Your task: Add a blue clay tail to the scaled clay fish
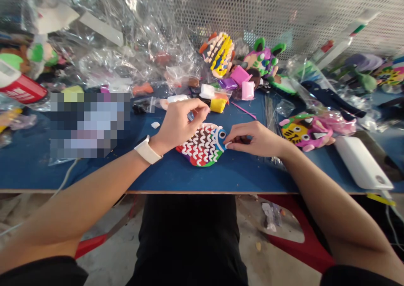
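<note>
A clay fish (204, 146) with red, brown, green and blue bands and rows of white scale curls lies on the blue table (176, 176). My left hand (178, 124) hovers over its back, fingers pinched together on something too small to name. My right hand (252, 139) rests at the fish's blue head, fingertips pinched on a small white clay piece beside the eye. A white band sits on my left wrist (147, 150).
Clay blocks in yellow (218, 105), white (207, 91), pink (247, 90) and purple lie behind the fish. Finished clay figures, a tiger face (298, 131) among them, lie right. A white box (362, 163) sits near the right edge. Crumpled plastic bags fill the back left.
</note>
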Tool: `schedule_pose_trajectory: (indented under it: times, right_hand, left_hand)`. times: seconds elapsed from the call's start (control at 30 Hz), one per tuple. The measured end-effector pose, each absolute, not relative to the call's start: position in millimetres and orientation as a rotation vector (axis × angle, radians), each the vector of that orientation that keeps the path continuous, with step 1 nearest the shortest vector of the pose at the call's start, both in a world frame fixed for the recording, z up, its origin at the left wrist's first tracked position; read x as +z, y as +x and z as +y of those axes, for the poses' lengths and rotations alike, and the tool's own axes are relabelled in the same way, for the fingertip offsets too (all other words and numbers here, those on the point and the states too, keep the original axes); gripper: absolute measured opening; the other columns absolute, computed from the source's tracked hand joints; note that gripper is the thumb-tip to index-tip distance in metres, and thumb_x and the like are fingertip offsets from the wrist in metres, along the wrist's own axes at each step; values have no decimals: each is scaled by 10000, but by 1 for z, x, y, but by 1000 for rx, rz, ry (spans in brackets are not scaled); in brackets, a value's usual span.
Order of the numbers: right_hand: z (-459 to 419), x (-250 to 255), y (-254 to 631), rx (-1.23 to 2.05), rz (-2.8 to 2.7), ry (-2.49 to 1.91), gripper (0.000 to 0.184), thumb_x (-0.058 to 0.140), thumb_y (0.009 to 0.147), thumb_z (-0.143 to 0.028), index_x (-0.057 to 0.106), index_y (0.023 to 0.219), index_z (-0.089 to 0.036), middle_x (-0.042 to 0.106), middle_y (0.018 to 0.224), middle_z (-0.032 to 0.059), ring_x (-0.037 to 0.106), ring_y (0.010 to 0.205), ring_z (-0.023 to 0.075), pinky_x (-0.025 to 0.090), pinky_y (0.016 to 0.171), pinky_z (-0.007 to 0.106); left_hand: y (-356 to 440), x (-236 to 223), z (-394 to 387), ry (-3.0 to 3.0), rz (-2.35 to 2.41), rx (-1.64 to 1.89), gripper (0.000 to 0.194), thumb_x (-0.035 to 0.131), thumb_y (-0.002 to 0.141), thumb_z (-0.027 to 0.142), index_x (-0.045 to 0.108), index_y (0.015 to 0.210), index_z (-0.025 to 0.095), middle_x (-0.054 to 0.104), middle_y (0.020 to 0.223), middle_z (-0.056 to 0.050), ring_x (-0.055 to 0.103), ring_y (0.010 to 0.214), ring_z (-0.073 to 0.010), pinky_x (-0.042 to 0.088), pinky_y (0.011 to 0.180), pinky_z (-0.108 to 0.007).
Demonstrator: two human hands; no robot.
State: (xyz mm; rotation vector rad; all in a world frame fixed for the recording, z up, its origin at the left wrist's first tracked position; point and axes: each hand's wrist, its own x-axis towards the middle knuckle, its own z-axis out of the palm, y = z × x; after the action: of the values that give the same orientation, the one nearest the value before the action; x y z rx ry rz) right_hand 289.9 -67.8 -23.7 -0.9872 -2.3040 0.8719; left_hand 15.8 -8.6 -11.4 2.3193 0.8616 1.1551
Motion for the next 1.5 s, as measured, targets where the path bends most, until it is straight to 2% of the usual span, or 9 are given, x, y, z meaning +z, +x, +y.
schedule_pose_trajectory:
  times: [0.23, 0.4, 0.6, 1.07, 1.17, 1.33, 1.5]
  right_hand:
    - [-69, -26, 288, 826, -2276, -1000, 154, 779, 991, -364, 842, 1040, -233, 756, 891, 31, 614, 634, 113, 512, 611, 277]
    - [-70, -24, 286, 775, -2213, -1013, 159, 802, 967, -381, 832, 947, -226, 759, 873, 40, 628, 627, 122, 528, 584, 283]
    - [-70, -19, 289, 692, -2234, -984, 115, 806, 954, -340, 830, 938, -229, 788, 858, 42, 654, 617, 131, 529, 562, 283]
    - [-70, -20, 284, 654, -2286, -974, 102, 766, 972, -299, 818, 905, -242, 786, 845, 32, 643, 623, 137, 525, 604, 288]
    - [-70, -19, 285, 625, -2291, -985, 105, 770, 975, -314, 819, 919, -239, 780, 850, 34, 628, 617, 133, 519, 603, 286]
    - [-69, -20, 288, 615, -2329, -942, 76, 759, 973, -272, 815, 932, -242, 771, 836, 22, 627, 615, 130, 512, 601, 281]
    - [-68, -21, 288, 586, -2369, -908, 66, 747, 970, -223, 808, 946, -233, 784, 877, 28, 683, 677, 138, 532, 646, 278]
  left_hand:
    - [16, -13, -7, 2320, 845, 1167, 363, 558, 1079, 432, 740, 881, 187, 785, 818, -37, 733, 769, -171, 546, 753, -307]
    - [16, -13, -7, 2310, 853, 1147, 359, 561, 1076, 427, 738, 874, 190, 785, 804, -35, 732, 758, -174, 548, 750, -313]
    - [16, -15, -7, 2306, 827, 1141, 330, 573, 1066, 398, 743, 875, 189, 802, 838, -36, 746, 784, -173, 541, 741, -300]
    - [15, -14, -6, 2373, 807, 1109, 305, 554, 1063, 370, 759, 921, 195, 812, 917, -51, 741, 842, -195, 543, 806, -338]
    - [12, -12, -5, 2524, 649, 1000, 276, 549, 1049, 346, 794, 1019, 223, 810, 995, -61, 733, 927, -224, 536, 884, -387]
    - [8, -3, -12, 2857, 256, 627, 295, 563, 988, 234, 821, 1100, 322, 773, 1167, -59, 682, 1027, -255, 477, 972, -453]
    - [12, -2, -23, 3061, 123, 496, 339, 588, 932, 178, 814, 1167, 266, 734, 1191, -99, 636, 1021, -273, 459, 923, -448]
